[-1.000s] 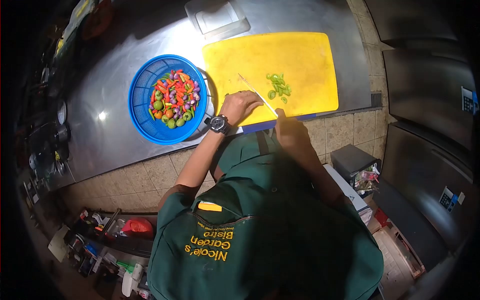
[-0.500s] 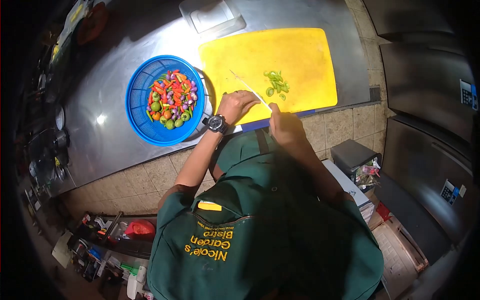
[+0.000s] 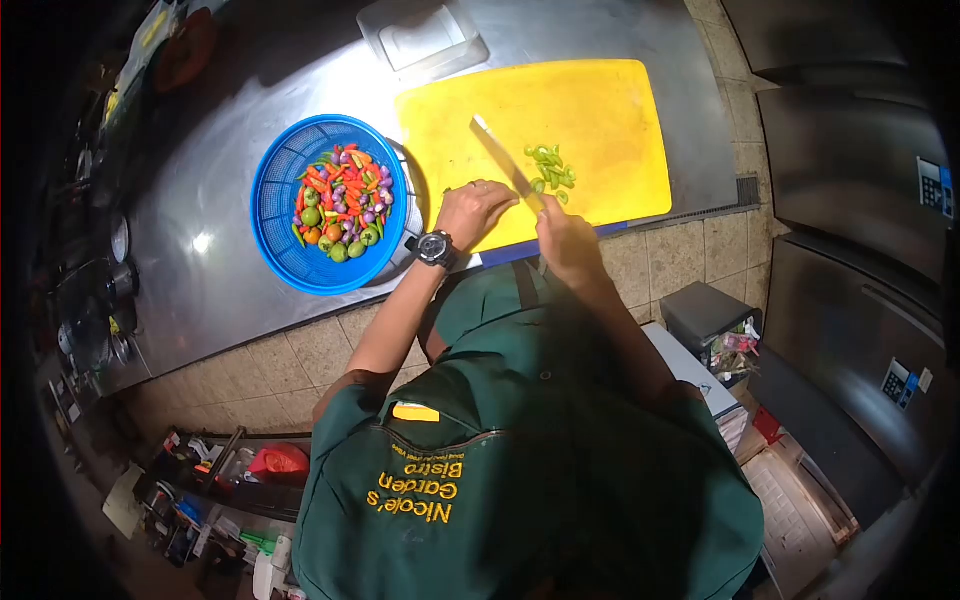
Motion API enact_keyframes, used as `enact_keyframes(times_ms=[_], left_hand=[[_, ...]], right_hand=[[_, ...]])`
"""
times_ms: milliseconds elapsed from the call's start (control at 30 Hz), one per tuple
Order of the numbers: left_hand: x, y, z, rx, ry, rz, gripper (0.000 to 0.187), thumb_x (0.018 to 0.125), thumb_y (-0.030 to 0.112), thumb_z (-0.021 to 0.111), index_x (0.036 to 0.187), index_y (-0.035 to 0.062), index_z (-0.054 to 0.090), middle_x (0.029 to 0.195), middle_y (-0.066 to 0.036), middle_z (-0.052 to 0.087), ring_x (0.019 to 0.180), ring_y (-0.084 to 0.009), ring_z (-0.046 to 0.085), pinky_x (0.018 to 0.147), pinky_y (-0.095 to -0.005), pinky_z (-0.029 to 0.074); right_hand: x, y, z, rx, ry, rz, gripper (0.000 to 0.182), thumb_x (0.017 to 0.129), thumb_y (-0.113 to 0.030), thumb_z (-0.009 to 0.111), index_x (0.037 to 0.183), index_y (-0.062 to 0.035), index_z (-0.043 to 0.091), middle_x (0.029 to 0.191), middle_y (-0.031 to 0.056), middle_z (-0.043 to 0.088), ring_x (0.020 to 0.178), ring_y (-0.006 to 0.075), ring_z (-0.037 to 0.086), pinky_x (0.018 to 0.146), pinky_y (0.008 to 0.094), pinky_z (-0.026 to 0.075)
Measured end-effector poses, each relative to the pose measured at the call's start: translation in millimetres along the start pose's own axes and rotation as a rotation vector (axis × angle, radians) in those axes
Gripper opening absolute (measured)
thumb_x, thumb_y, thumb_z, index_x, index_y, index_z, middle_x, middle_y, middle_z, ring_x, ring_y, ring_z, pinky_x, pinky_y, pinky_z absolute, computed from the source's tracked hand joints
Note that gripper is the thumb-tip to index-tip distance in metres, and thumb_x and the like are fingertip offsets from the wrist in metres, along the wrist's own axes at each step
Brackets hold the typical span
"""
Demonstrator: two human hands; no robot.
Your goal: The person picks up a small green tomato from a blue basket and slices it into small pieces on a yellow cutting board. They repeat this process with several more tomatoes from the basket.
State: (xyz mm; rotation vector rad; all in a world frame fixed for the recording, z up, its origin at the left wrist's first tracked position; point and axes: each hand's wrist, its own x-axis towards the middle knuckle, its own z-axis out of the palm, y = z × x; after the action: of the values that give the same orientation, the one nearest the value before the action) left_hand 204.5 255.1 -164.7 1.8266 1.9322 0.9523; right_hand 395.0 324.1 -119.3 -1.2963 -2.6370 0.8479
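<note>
My right hand is wrapped round the handle of a knife, its blade flat side showing and slanting up and left over the yellow cutting board. Close to the blade, my left hand rests on the board's near left part, fingers bent and pressed together. A bit of green shows at its edge, but what its fingertips hold is hidden. Cut green slices lie in a small heap just right of the blade. A black watch is on my left wrist.
Left of the board stands a blue plastic basket with red and green chilies, small purple shallots and green and orange tomatoes. A clear plastic container sits behind the board on the steel table. Dark steel cabinets stand at the right.
The knife has turned so its flat side shows, and its tip has moved slightly up and right. My right hand has rolled with it. My left hand stays nearly in place.
</note>
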Motion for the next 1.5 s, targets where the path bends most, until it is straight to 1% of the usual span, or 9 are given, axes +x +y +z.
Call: enact_keyframes(times_ms=[167, 300, 367, 600, 767, 900, 1300, 1367, 1500], left_hand=[[19, 16, 15, -0.085, 0.100, -0.054, 0.012, 0.092, 0.020, 0.074, 0.099, 0.0108, 0.076, 0.105, -0.009, 0.075, 0.086, -0.0297, 0.072, 0.075, -0.0393, 0.059], [31, 33, 15, -0.035, 0.079, -0.123, 0.025, 0.087, 0.033, 0.079, 0.100, 0.0114, 0.076, 0.113, -0.009, 0.068, 0.097, -0.0298, 0.069, 0.082, -0.0428, 0.057], [31, 27, 25, 0.007, 0.056, -0.034, 0.029, 0.085, 0.035, 0.081, 0.101, 0.0114, 0.076, 0.111, -0.009, 0.068, 0.095, -0.0296, 0.067, 0.082, -0.0432, 0.056], [10, 29, 18, -0.066, 0.121, 0.024, 0.023, 0.080, 0.021, 0.079, 0.098, 0.0092, 0.071, 0.102, -0.010, 0.071, 0.094, -0.0308, 0.068, 0.082, -0.0427, 0.056], [-23, 20, -2, -0.059, 0.183, -0.091, 0.019, 0.080, 0.015, 0.076, 0.097, 0.0086, 0.069, 0.095, -0.011, 0.072, 0.090, -0.0309, 0.070, 0.080, -0.0418, 0.056], [-36, 10, -13, -0.010, 0.154, -0.191, 0.020, 0.080, 0.015, 0.076, 0.098, 0.0077, 0.070, 0.094, -0.012, 0.072, 0.089, -0.0318, 0.070, 0.078, -0.0422, 0.057], [-11, 28, 4, -0.117, 0.038, -0.196, 0.023, 0.087, 0.027, 0.081, 0.100, 0.0083, 0.075, 0.094, -0.012, 0.075, 0.089, -0.0324, 0.071, 0.079, -0.0421, 0.057], [-7, 33, 0, -0.054, -0.150, -0.337, 0.026, 0.087, 0.027, 0.083, 0.102, 0.0069, 0.076, 0.093, -0.012, 0.075, 0.085, -0.0317, 0.070, 0.075, -0.0409, 0.057], [-12, 24, 4, -0.116, 0.023, -0.200, 0.027, 0.087, 0.028, 0.082, 0.104, 0.0076, 0.075, 0.094, -0.012, 0.074, 0.085, -0.0313, 0.070, 0.075, -0.0404, 0.057]], right_hand=[[-9, 16, -32, 0.128, 0.170, 0.053, 0.028, 0.101, -0.021, 0.055, 0.125, -0.0070, 0.061, 0.081, 0.0241, 0.069, 0.078, 0.0489, 0.067, 0.072, 0.0577, 0.052], [-21, 27, -53, 0.206, 0.130, 0.242, 0.033, 0.101, -0.024, 0.054, 0.124, -0.0018, 0.061, 0.101, 0.0278, 0.071, 0.093, 0.0512, 0.066, 0.082, 0.0577, 0.052], [-26, 39, -55, 0.302, 0.171, 0.187, 0.030, 0.102, -0.022, 0.053, 0.122, -0.0014, 0.060, 0.088, 0.0253, 0.071, 0.082, 0.0498, 0.067, 0.076, 0.0578, 0.053], [-48, 51, -52, 0.267, 0.074, 0.313, 0.034, 0.103, -0.027, 0.054, 0.125, -0.0015, 0.060, 0.088, 0.0253, 0.071, 0.084, 0.0498, 0.067, 0.077, 0.0583, 0.053], [-50, 46, -53, 0.199, -0.185, 0.146, 0.032, 0.101, -0.023, 0.059, 0.126, -0.0031, 0.062, 0.085, 0.0265, 0.069, 0.080, 0.0481, 0.068, 0.067, 0.0552, 0.051], [-47, 42, -42, 0.191, -0.238, -0.030, 0.030, 0.102, -0.025, 0.056, 0.126, -0.0084, 0.063, 0.082, 0.0258, 0.068, 0.078, 0.0477, 0.066, 0.071, 0.0580, 0.050], [-33, 24, -26, -0.040, -0.129, 0.177, 0.030, 0.105, -0.030, 0.051, 0.127, -0.0126, 0.061, 0.080, 0.0228, 0.071, 0.079, 0.0458, 0.071, 0.073, 0.0579, 0.056], [-35, 22, -24, 0.005, -0.117, 0.157, 0.030, 0.105, -0.030, 0.051, 0.127, -0.0125, 0.061, 0.080, 0.0229, 0.071, 0.079, 0.0461, 0.070, 0.073, 0.0581, 0.056], [-39, 24, -20, 0.070, -0.079, 0.118, 0.029, 0.103, -0.027, 0.054, 0.126, -0.0109, 0.060, 0.079, 0.0235, 0.070, 0.077, 0.0463, 0.070, 0.071, 0.0581, 0.055]])
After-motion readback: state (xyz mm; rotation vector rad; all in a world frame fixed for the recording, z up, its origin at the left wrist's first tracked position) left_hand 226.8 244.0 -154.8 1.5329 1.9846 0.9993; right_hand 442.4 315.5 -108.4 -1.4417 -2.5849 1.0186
